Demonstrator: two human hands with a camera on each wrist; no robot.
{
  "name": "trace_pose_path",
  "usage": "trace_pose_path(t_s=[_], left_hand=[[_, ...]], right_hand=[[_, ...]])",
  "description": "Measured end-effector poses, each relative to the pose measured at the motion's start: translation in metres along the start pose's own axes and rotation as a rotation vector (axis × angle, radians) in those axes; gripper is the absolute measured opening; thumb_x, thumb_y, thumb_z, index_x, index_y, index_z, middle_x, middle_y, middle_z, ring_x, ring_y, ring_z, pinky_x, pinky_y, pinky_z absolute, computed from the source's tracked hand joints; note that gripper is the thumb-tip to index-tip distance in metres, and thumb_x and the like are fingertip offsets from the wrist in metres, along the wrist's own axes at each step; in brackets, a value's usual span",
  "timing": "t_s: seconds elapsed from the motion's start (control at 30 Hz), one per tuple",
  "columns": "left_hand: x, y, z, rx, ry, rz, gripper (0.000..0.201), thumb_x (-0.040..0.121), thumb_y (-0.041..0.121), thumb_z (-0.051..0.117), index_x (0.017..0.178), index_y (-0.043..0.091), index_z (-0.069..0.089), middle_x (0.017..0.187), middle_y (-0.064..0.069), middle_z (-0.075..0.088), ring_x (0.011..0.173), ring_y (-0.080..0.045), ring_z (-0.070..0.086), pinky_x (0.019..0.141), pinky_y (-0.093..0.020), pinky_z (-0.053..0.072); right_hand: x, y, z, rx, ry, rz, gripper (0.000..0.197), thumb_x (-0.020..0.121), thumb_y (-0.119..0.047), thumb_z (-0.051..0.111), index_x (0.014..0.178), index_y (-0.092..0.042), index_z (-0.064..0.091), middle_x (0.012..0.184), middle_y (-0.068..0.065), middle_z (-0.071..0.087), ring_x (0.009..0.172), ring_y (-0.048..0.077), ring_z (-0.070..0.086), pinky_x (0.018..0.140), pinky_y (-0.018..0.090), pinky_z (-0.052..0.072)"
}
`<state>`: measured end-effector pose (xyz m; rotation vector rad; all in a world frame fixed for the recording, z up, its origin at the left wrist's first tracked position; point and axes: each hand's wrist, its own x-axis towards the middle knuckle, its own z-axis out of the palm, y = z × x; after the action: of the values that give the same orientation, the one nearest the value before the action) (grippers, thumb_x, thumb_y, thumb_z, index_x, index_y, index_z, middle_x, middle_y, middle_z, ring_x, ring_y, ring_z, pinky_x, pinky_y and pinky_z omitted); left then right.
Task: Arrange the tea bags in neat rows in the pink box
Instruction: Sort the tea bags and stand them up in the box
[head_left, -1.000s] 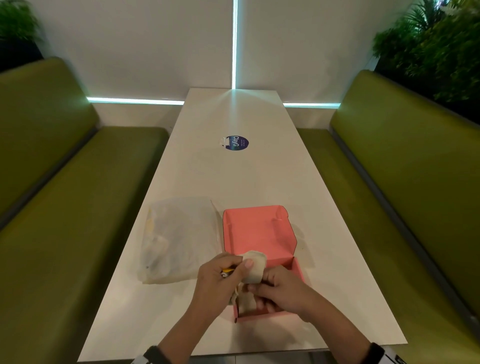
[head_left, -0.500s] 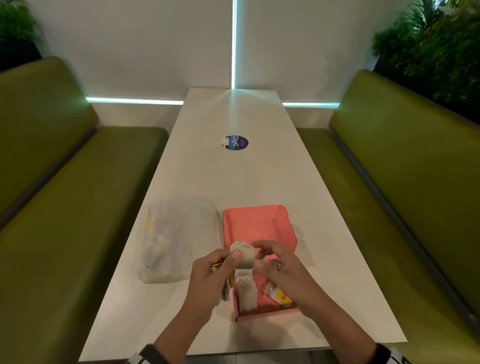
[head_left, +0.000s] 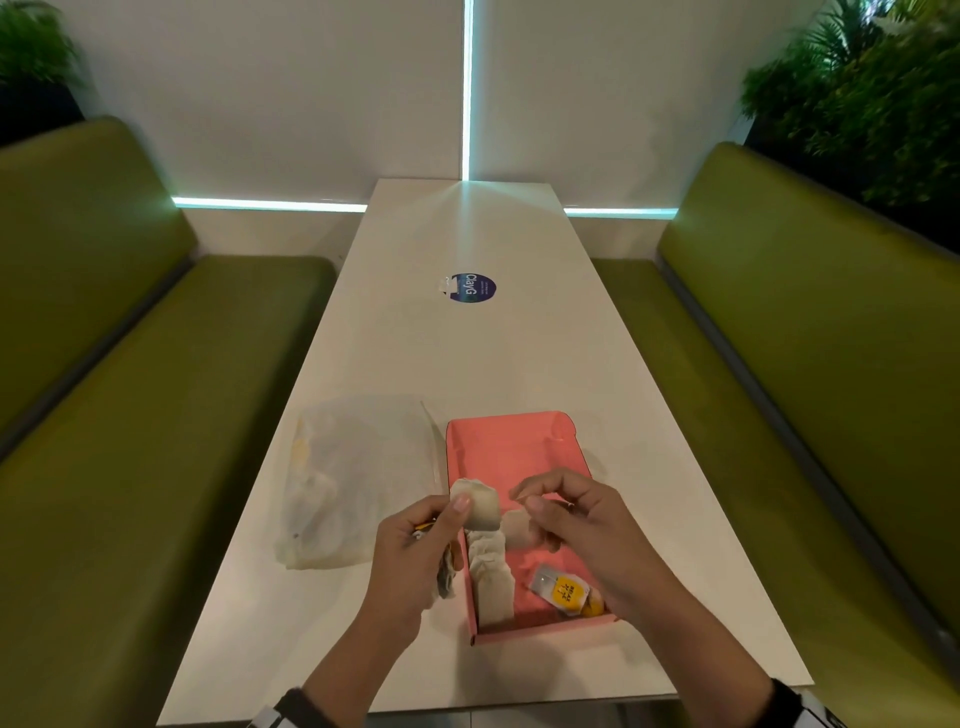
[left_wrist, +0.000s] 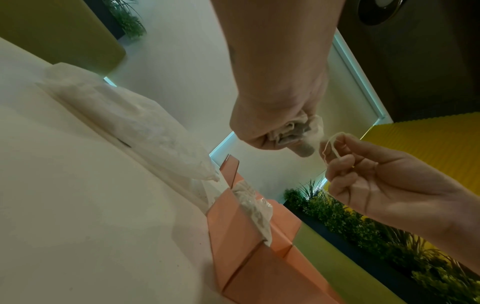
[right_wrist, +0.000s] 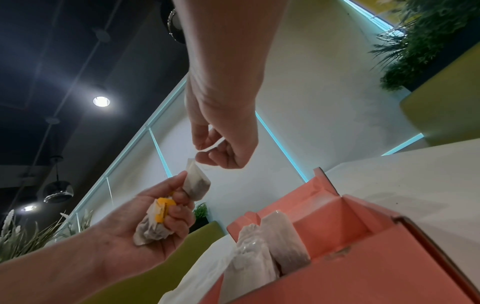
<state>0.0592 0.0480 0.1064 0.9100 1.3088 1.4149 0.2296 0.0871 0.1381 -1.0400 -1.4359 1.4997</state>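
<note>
The open pink box (head_left: 519, 447) sits on the white table near its front edge. Several pale tea bags (head_left: 491, 577) stand along the box's left wall, and a yellow-tagged one (head_left: 563, 595) lies at its near right. My left hand (head_left: 452, 519) hovers over the box's left edge, gripping a bunch of tea bags (right_wrist: 153, 228) with a yellow tag (right_wrist: 162, 209). One tea bag (right_wrist: 197, 183) sticks up between its thumb and fingers. My right hand (head_left: 527, 499) is just right of it, above the box, pinching that bag's thin white string (left_wrist: 331, 144).
A translucent plastic bag (head_left: 353, 478) lies flat on the table (head_left: 467, 353) left of the box. A round blue sticker (head_left: 472, 288) marks the table's middle. Green benches (head_left: 130, 441) run along both sides, with plants (head_left: 872, 93) behind the right one.
My right hand has risen out of the pink box and come up to the tea bag in my left hand, taking hold of its string. The left hand has barely moved.
</note>
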Motion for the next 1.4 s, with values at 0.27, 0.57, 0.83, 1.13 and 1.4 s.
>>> trace_pose_path(t_s=[0.27, 0.57, 0.83, 1.13, 1.4], left_hand=[[0.001, -0.002, 0.0, 0.059, 0.026, -0.008, 0.025, 0.075, 0.034, 0.062, 0.072, 0.01, 0.071, 0.048, -0.015, 0.047, 0.034, -0.017, 0.038, 0.033, -0.021, 0.034], [-0.002, -0.003, 0.001, 0.161, -0.041, 0.03, 0.028, 0.077, 0.034, 0.061, 0.078, 0.007, 0.07, 0.046, 0.0, 0.054, 0.038, -0.019, 0.043, 0.036, -0.023, 0.039], [-0.006, 0.001, 0.008, 0.216, -0.13, 0.161, 0.024, 0.076, 0.03, 0.064, 0.075, 0.007, 0.073, 0.063, 0.003, 0.069, 0.047, -0.003, 0.055, 0.048, -0.016, 0.044], [-0.002, 0.015, 0.003, 0.32, -0.153, 0.238, 0.004, 0.068, 0.034, 0.07, 0.065, 0.033, 0.072, 0.066, 0.01, 0.066, 0.053, -0.001, 0.058, 0.048, -0.015, 0.044], [0.003, 0.015, -0.009, 0.109, -0.365, 0.198, 0.032, 0.064, 0.058, 0.075, 0.073, 0.027, 0.076, 0.065, 0.004, 0.058, 0.049, -0.009, 0.051, 0.047, -0.022, 0.041]], right_hand=[[0.003, -0.004, -0.003, 0.259, 0.129, -0.002, 0.009, 0.075, -0.019, 0.06, 0.079, -0.014, 0.066, 0.064, 0.006, 0.058, 0.052, 0.014, 0.048, 0.053, 0.024, 0.04], [0.007, -0.002, -0.008, 0.029, 0.456, -0.121, 0.026, 0.089, -0.012, 0.061, 0.103, -0.032, 0.052, 0.098, -0.013, 0.053, 0.071, 0.009, 0.051, 0.062, 0.024, 0.044], [0.004, 0.004, -0.001, -0.539, -0.112, -0.111, 0.013, 0.086, -0.016, 0.065, 0.092, -0.028, 0.069, 0.075, -0.021, 0.065, 0.065, 0.001, 0.059, 0.062, 0.014, 0.046], [-0.003, -0.005, 0.0, -0.366, -0.132, -0.022, 0.009, 0.082, -0.021, 0.071, 0.085, -0.017, 0.063, 0.078, 0.009, 0.065, 0.056, 0.014, 0.06, 0.058, 0.03, 0.052], [-0.008, -0.017, -0.003, -0.224, -0.409, 0.154, 0.047, 0.086, 0.002, 0.058, 0.119, -0.031, 0.057, 0.111, -0.003, 0.065, 0.088, 0.016, 0.062, 0.075, 0.028, 0.051]])
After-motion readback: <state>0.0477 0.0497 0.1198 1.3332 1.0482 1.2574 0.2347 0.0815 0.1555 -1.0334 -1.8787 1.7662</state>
